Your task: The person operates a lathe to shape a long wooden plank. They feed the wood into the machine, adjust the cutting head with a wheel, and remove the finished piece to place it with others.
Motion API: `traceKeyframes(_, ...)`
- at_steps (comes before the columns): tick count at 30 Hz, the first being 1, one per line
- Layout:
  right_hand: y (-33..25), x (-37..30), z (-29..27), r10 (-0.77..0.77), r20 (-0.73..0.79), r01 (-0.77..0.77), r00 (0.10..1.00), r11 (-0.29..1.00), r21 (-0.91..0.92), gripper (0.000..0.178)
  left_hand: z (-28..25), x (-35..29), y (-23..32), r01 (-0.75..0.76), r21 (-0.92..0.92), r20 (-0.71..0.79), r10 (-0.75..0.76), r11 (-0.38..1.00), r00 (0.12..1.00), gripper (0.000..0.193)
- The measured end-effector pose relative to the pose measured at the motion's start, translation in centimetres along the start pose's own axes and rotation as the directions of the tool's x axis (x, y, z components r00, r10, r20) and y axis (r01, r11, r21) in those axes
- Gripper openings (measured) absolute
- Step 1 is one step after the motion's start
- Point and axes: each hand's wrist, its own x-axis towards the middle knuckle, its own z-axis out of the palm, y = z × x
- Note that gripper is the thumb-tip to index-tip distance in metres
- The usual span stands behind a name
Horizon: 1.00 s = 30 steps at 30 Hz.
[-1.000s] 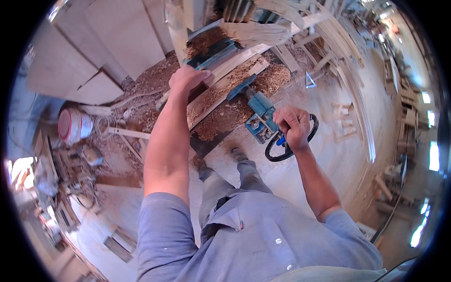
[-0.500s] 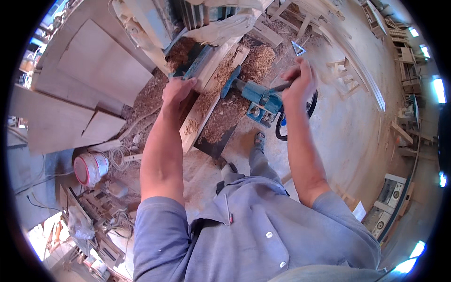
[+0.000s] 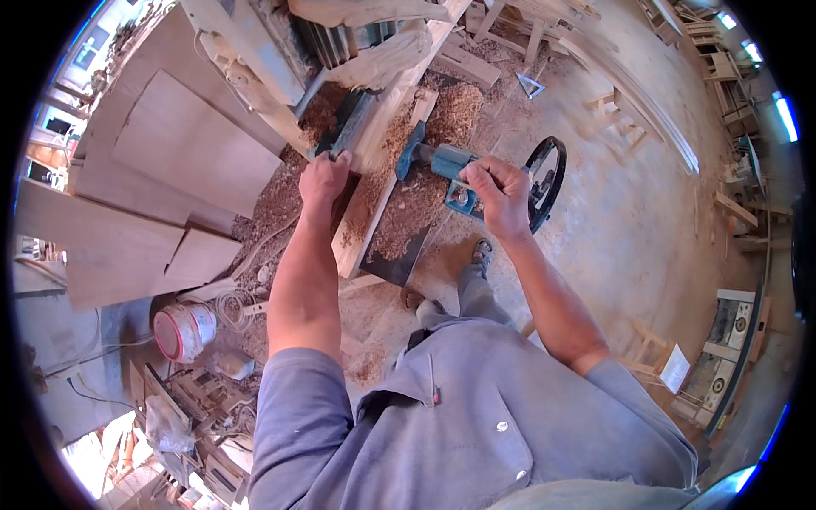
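My left hand (image 3: 325, 178) is closed at the near end of a bluish metal bar (image 3: 354, 127); whatever its fingers grip is hidden. To its right, a pale wooden board (image 3: 347, 255) lies lengthwise on the machine, strewn with shavings. A blue clamp (image 3: 411, 151) has its broad jaw against the board's right side. My right hand (image 3: 501, 197) is closed at the clamp body's outer end, over its lever, which the fingers mostly cover. Just beyond that hand stands a black handwheel (image 3: 557, 183).
Wood shavings (image 3: 455, 112) heap beside the clamp. Plywood sheets (image 3: 191, 140) lean at left, above a white-and-red bucket (image 3: 183, 331). Long timber strips (image 3: 637, 93) and a small wooden frame (image 3: 625, 119) lie at right. The machine's upper housing (image 3: 340, 42) overhangs the board.
My right hand has come down and inward from above the clamp's outer end and closed, uncovering the handwheel. My left hand stays by the metal bar. The whole view has shifted slightly.
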Motion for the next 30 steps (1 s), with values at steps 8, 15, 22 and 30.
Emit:
traceKeyframes(8,-0.4,0.4,-0.6,-0.005,0.041,0.007,0.999,0.999,-0.042,0.022,-0.3,0.0,0.3,-0.034,0.013,0.014,0.033,0.999,0.999,0.059)
traceKeyframes(15,-0.8,1.7,-1.7,-0.045,0.167,0.058,0.985,0.996,-0.073,0.019,1.1,0.2,-0.3,-0.093,-0.013,-0.145,0.09,0.996,0.985,0.06)
traceKeyframes(22,0.7,2.6,-2.5,-0.097,0.505,0.074,0.858,0.995,0.066,0.014,2.3,-6.4,0.1,-0.101,-0.193,-0.578,-0.03,0.976,0.816,0.041)
traceKeyframes(30,1.9,11.2,-8.3,0.199,0.675,-0.44,0.71,0.874,0.205,0.012,6.1,-20.8,18.8,-0.502,-0.796,-0.565,-0.117,0.338,0.817,0.037)
